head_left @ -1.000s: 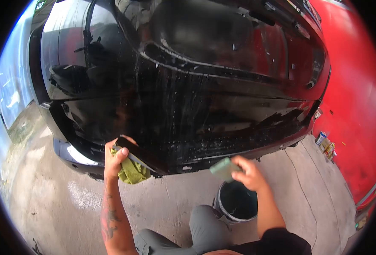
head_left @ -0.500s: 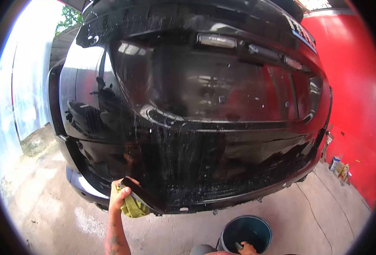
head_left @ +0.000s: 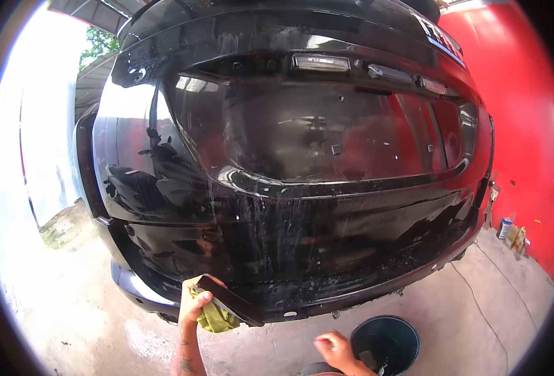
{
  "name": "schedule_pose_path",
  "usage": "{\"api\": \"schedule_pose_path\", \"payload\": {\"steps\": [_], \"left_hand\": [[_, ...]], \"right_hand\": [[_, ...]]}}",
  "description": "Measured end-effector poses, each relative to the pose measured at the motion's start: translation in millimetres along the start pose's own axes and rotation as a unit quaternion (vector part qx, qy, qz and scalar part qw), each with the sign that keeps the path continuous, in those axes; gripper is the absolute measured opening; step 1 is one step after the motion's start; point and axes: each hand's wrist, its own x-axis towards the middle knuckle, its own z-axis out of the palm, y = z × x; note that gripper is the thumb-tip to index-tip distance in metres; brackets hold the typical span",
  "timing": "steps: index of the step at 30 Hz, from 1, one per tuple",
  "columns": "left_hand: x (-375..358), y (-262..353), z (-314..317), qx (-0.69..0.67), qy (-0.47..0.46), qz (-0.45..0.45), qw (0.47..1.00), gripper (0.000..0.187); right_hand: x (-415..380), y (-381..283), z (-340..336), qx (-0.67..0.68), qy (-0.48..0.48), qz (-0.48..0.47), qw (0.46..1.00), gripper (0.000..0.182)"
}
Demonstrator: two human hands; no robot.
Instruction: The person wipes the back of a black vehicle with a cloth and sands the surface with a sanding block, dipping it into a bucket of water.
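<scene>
My left hand (head_left: 194, 303) is closed around a yellow-green cloth (head_left: 218, 318) and a long, flat black piece (head_left: 238, 305). Thumb on the near side, it grips them at the lower left edge of a car's black rear end (head_left: 277, 241), and the black piece overlaps the bumper edge in this view. Wet streaks and droplets run down the car's panel. My right hand (head_left: 334, 348), its fingers curled, is beside the left rim of a dark green bucket (head_left: 416, 341); I cannot tell whether anything is in it. A greyish thing (head_left: 367, 359) shows inside the bucket.
Beyond the car on the right rises a red wall (head_left: 515, 125), with small containers (head_left: 516, 238) at its foot. A thin cable (head_left: 477, 307) crosses the concrete floor (head_left: 440, 301). A bright panelled wall (head_left: 45, 144) stands at the left.
My right hand has come up out of the bucket to its left side. My left hand and the cloth keep about the same place on the car, while the view has shifted slightly.
</scene>
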Motion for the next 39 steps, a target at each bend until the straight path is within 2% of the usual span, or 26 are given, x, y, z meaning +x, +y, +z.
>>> {"api": "schedule_pose_path", "payload": {"steps": [1,3,4,6,8,11,14,15,19,22,26,28,32,34,37,39], "left_hand": [[0.9,-1.3,-1.0,-0.008,-0.008,0.005,1.0,0.064],[1.9,-2.0,-2.0,-0.025,-0.028,0.012,0.999,0.062],[1.9,-2.5,-1.9,-0.034,-0.038,0.014,0.999,0.062],[2.5,-0.7,-1.8,-0.04,-0.052,0.015,0.998,0.06],[4.0,3.0,-2.0,-0.036,-0.064,0.02,0.997,0.059],[2.1,4.8,-4.4,-0.033,-0.072,0.014,0.997,0.059],[1.1,3.3,-5.3,-0.022,-0.071,0.017,0.997,0.06],[1.0,3.0,-6.0,-0.036,-0.077,0.013,0.996,0.059],[1.3,-0.5,-7.5,-0.005,-0.079,0.021,0.997,0.058],[0.6,-0.1,-6.6,-0.001,-0.074,0.024,0.997,0.058],[2.4,1.9,-7.2,0.016,-0.09,0.04,0.995,0.066],[3.0,-3.9,-8.6,-0.014,-0.091,0.041,0.995,0.068],[2.5,-8.0,-6.7,-0.039,-0.078,0.047,0.995,0.065],[3.1,-7.3,-5.1,-0.034,-0.072,0.064,0.995,0.055],[2.4,-7.7,-4.1,-0.046,-0.058,0.055,0.996,0.05],[3.3,-10.7,-5.4,-0.042,-0.059,0.06,0.996,0.048]], "right_hand": [[13.5,-15.3,13.4,0.046,-0.031,-0.064,0.996,0.033],[54.4,-87.6,30.1,0.078,-0.014,-0.273,0.959,0.028],[71.0,-109.3,37.3,0.087,-0.025,-0.291,0.952,0.031],[98.8,-144.3,49.9,0.121,-0.07,-0.262,0.955,0.036],[123.5,-170.6,57.5,0.062,-0.079,-0.269,0.958,0.038],[140.3,-178.1,75.1,0.039,-0.113,-0.212,0.97,0.04],[143.6,-184.7,74.4,0.015,-0.189,-0.117,0.975,0.04],[143.4,-182.1,77.4,0.028,-0.165,-0.14,0.976,0.041],[146.8,-186.9,74.1,-0.003,-0.184,-0.144,0.972,0.044],[148.9,-186.7,77.6,-0.018,-0.164,-0.156,0.974,0.044],[147.6,-191.0,74.8,-0.05,-0.169,-0.152,0.973,0.038],[145.4,-187.9,70.2,0.006,-0.179,-0.136,0.974,0.038],[128.4,-155.9,36.1,0.164,-0.273,-0.047,0.947,0.044],[104.7,-125.4,7.3,0.219,-0.308,-0.005,0.926,0.05],[52.9,-67.0,-41.7,0.167,-0.326,0.122,0.922,0.055],[3.9,-13.8,-69.8,0.155,-0.276,0.187,0.93,0.061]]}}
